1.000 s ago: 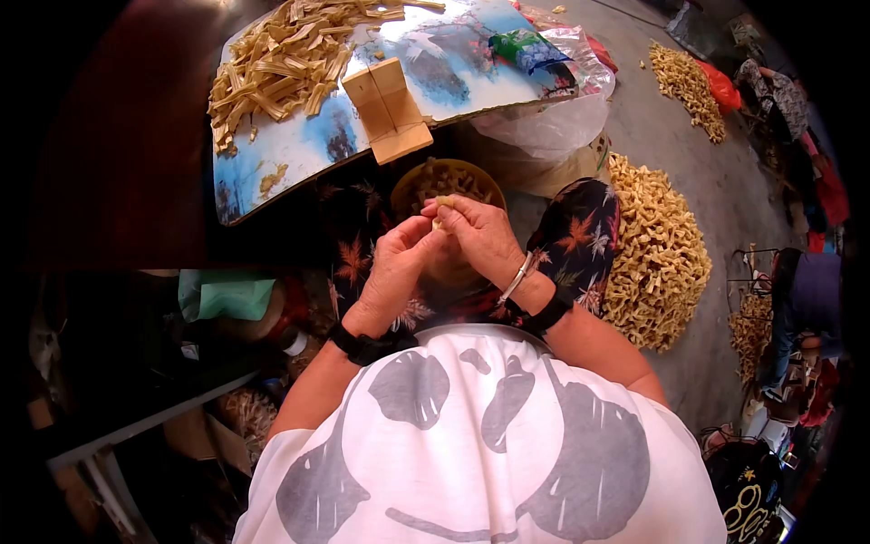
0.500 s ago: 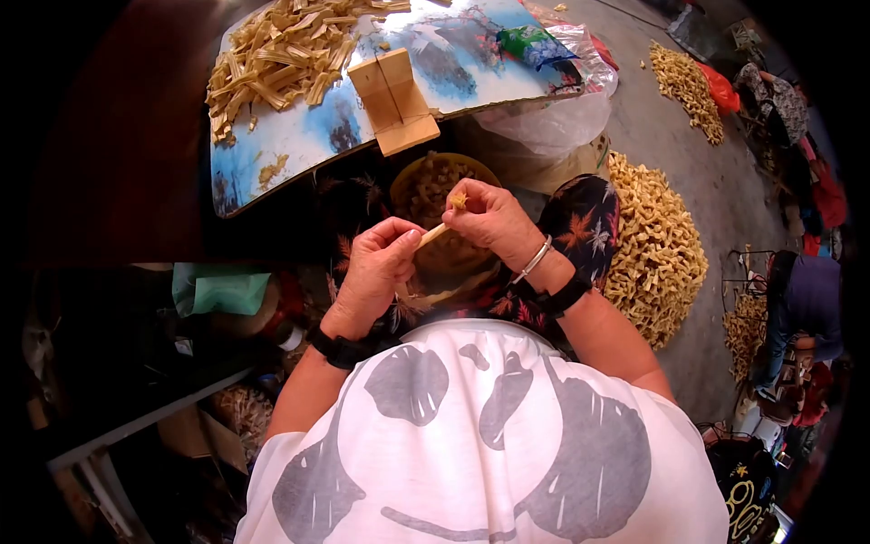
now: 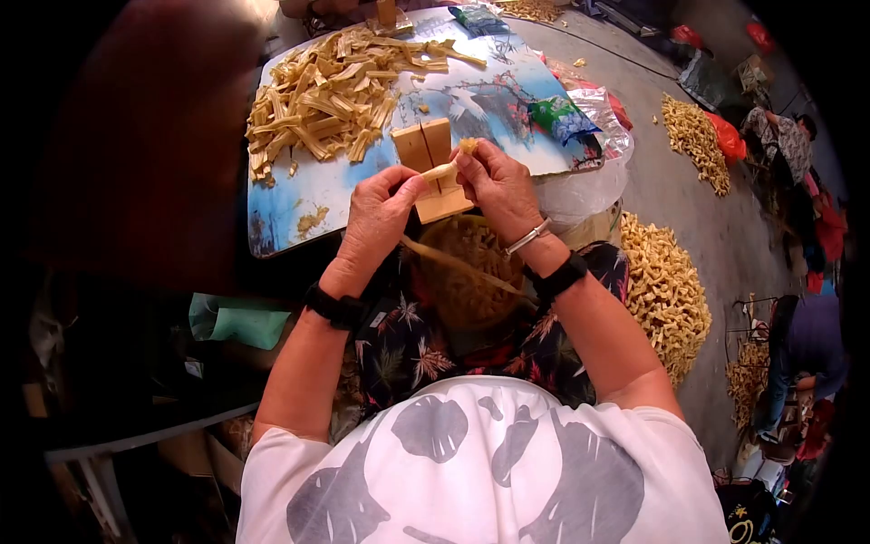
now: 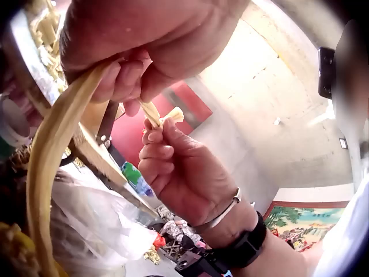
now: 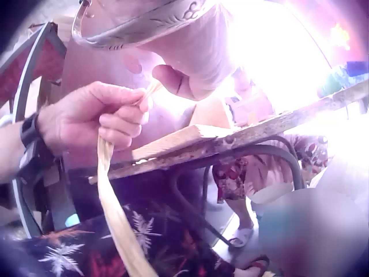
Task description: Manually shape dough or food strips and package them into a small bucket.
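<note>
Both hands hold one long, pale yellow dried strip (image 3: 441, 172) in front of an L-shaped wooden stand (image 3: 412, 150) at the table edge. The left hand (image 3: 379, 210) pinches it between thumb and fingers, and its loose tail (image 4: 43, 173) hangs down below that hand. At the other end the right hand (image 3: 501, 189) pinches it, with a frayed tuft (image 3: 468, 145) sticking out above the fingertips. A short length runs between the hands. Beneath them, between the knees, sits a yellow bowl (image 3: 444, 306) with small pieces in it.
Loose dried strips (image 3: 317, 91) are heaped on the picture-printed table (image 3: 299, 204). A green-and-blue packet (image 3: 562, 120) lies near its right corner, above a clear plastic bag (image 3: 589, 190). Large piles of short yellow pieces (image 3: 666, 295) cover the floor at right. Other people sit farther right.
A second ago the hands were together over the bowl. They drew apart with the strip between them, then rose forward to the wooden stand. The head view has tilted toward the table.
</note>
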Demonstrator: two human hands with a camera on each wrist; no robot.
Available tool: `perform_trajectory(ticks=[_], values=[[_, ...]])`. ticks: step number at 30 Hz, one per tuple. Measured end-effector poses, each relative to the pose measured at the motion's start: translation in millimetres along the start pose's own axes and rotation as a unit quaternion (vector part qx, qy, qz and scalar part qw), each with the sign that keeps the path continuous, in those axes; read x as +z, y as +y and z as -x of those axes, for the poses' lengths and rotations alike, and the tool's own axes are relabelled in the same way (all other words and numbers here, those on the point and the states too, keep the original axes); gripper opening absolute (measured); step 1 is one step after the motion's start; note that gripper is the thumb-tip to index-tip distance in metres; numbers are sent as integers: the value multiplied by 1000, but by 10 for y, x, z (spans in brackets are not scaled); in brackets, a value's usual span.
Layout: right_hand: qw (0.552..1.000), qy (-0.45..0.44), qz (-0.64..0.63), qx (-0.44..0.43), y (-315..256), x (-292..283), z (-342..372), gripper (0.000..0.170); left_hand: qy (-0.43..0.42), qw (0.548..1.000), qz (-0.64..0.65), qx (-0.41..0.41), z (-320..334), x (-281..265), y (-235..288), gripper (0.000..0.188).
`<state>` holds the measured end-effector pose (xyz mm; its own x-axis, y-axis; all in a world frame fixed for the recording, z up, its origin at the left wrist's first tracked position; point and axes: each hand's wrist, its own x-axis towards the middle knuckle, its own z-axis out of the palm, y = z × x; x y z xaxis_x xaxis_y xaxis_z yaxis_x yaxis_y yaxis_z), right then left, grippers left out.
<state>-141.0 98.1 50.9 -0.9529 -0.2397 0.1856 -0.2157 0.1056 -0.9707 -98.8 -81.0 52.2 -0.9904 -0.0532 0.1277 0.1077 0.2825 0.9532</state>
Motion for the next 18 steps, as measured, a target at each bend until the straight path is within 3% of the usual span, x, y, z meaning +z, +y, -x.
perform_trajectory(ticks=[6,8,11,13,14,16,18], values=[[973,114,156,-123,197,146,-388,13,62,996,-58,39,-461,3,-199,16],[959,92,229,-140,329,168,-416,12,84,992,-67,65,-497,72,-267,16],[945,75,282,-146,450,198,-413,11,123,985,-114,35,-440,86,-314,17],[946,63,280,-147,434,141,-407,11,123,991,-58,-15,-386,4,-396,18],[960,43,254,-111,419,95,-393,12,121,991,-29,-39,-353,-46,-424,18],[979,3,200,-37,352,-22,-333,15,64,982,152,-90,-188,-147,-295,18],[995,-48,56,63,322,-135,-178,19,1,954,279,-108,-13,-216,-232,17]])
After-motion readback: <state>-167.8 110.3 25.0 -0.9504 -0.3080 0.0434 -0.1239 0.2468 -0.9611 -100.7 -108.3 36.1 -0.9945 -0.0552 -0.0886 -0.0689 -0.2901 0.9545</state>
